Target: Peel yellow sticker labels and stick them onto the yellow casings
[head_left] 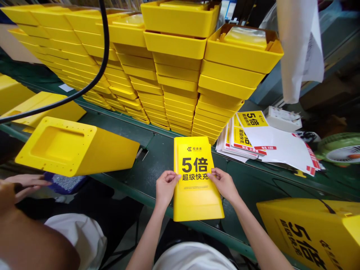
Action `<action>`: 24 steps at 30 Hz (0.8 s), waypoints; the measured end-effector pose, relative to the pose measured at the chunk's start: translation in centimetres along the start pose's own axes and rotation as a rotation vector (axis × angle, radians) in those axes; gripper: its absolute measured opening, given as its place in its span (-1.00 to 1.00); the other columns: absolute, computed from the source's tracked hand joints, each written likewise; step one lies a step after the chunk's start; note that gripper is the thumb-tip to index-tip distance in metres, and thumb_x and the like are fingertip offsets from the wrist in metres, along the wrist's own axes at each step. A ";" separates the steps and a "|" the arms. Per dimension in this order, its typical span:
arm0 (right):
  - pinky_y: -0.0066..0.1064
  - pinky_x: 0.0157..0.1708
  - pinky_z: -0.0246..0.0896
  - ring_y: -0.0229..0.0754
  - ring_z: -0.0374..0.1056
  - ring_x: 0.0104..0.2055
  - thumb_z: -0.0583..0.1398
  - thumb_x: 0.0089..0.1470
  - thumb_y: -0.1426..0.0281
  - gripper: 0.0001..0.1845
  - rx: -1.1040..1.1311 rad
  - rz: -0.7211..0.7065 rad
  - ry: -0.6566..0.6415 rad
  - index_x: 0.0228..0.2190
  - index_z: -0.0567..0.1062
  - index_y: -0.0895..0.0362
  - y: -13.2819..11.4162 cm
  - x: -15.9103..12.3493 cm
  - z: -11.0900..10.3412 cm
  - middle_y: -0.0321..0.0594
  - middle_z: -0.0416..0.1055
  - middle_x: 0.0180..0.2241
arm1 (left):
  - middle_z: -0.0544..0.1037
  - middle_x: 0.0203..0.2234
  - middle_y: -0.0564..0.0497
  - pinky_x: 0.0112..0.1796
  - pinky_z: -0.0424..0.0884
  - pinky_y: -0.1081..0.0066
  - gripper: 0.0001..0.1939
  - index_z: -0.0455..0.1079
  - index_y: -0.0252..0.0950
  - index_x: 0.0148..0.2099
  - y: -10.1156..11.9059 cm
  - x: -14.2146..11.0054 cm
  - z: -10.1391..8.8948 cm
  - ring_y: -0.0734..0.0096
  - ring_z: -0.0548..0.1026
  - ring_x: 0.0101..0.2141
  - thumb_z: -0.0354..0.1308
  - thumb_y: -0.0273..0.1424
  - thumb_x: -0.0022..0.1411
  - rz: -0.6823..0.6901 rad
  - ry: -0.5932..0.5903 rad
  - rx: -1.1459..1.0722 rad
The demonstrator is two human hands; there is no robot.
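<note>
Nearest, lower middle of the frame: a yellow case lies on a green bench, with a printed yellow label spread over its upper part, lettering upward. The left hand pinches the label's left edge between thumb and forefinger; the right hand pinches the right edge likewise, so neither grip is released. The label appears laid in place, but whether it is pressed down cannot be told; the piece is judged part-done. Lower right: a second case bears the same print and seems finished in this respect.

Lower left: a co-worker's hand is near a blue tray of small silvery pieces, too small to identify. Above it, a third case has no lettering on its visible faces, so its labelling is probably outstanding; its end has a hollow ringed with holes.

Right of centre: a pile of printed sheets, some with the same lettering, suggests more remains.

Farthest, across the top: stacked yellow tubs. The top tub at upper right holds a shiny panel; the one at upper centre holds a flat yellow piece. The contents of those beneath are hidden.
</note>
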State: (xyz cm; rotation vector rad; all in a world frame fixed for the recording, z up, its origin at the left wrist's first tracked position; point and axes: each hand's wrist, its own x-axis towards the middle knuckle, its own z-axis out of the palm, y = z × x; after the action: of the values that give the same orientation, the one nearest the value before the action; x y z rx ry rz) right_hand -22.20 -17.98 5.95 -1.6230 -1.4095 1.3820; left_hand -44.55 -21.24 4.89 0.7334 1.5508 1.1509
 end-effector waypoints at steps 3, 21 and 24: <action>-0.34 -0.35 0.25 -0.13 0.36 -0.36 0.13 -0.02 0.07 -0.61 -0.081 -0.018 0.048 -0.32 0.46 0.12 -0.3 -0.6 -0.2 -0.16 0.48 -0.34 | 0.55 -0.48 -0.03 -0.36 0.45 0.41 -0.69 0.32 -0.29 -0.36 -0.3 0.0 -0.1 0.31 0.51 -0.40 0.30 -0.22 -0.06 0.008 -0.010 0.005; -0.06 0.27 -0.29 -0.11 -0.26 0.32 -0.10 0.15 0.08 -0.30 -0.208 0.048 0.069 0.23 -0.24 -0.05 3.5 -5.5 0.9 -0.30 -0.23 0.30 | 0.08 0.23 0.01 0.19 0.04 0.13 -0.51 -0.01 -0.11 0.24 -0.1 -6.1 3.5 0.23 -0.01 0.23 -0.13 -0.44 0.27 0.708 -0.229 0.834; -0.10 0.26 -0.19 -0.12 -0.16 0.30 -0.12 0.16 0.08 -0.34 -0.117 0.069 0.067 0.23 -0.16 -0.05 3.9 -6.3 2.1 -0.30 -0.15 0.29 | 0.05 0.25 0.06 0.21 -0.09 0.07 -0.48 -0.12 -0.10 0.29 1.0 -3.0 5.7 0.21 -0.07 0.24 -0.16 -0.30 0.30 0.861 -0.599 1.096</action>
State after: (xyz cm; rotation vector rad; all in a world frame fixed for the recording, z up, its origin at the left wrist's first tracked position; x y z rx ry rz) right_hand -22.29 -25.40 3.89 -1.7911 -1.4306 1.2923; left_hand -38.36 -21.82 6.81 2.3863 1.2452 0.4017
